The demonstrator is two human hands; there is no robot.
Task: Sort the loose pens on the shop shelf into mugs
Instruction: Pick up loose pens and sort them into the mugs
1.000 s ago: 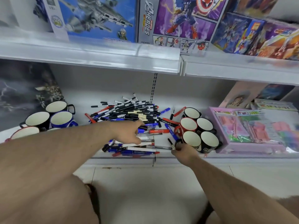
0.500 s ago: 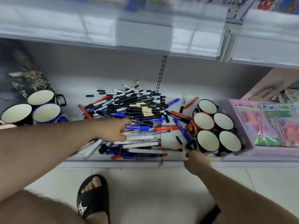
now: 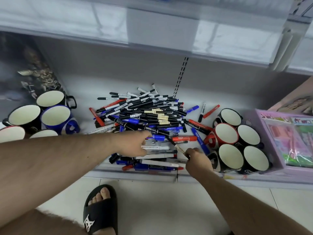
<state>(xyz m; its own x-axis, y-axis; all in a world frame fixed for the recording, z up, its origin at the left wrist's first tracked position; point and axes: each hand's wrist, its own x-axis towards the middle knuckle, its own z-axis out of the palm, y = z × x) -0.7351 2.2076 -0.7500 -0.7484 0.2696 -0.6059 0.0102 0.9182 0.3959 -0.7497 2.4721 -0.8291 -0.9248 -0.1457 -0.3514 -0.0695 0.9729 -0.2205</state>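
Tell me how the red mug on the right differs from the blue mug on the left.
The red mug is red outside and touches four other mugs; the blue mug is blue outside and stands in the left cluster. The red mug's handle points left, the blue mug's right. Both are upright, empty and white inside.
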